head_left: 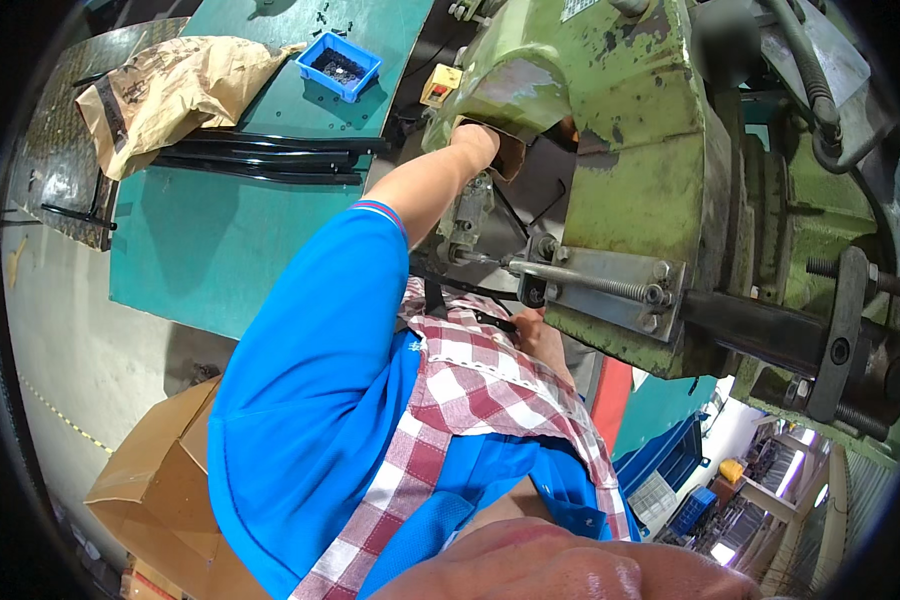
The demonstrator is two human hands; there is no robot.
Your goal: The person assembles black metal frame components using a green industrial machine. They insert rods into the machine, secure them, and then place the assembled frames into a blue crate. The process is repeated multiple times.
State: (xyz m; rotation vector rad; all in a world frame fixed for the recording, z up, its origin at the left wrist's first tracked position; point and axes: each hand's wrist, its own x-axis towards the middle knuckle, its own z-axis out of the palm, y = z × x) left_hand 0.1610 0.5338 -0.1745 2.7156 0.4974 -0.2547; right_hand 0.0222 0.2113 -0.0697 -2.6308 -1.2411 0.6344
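My left hand (478, 140) reaches up to the green machine (640, 170), its wrist beside a brown flap (511, 156) under the rounded housing. The fingers of that hand are hidden, so I cannot see what they touch. Lower down, close to my apron, my right hand (540, 337) is curled beneath a metal bracket (610, 290) with a threaded rod. A thin black bar (460, 284) passes across in front of my apron and ends near the right hand. What the right fingers hold is too hidden to name.
On the green-topped table (190, 240) lie several black tubes (260, 160), a crumpled brown paper sheet (175, 90) and a blue bin (339, 66) of small dark parts. A yellow switch box (440, 86) stands beside the machine. An open cardboard box (160, 470) sits lower left.
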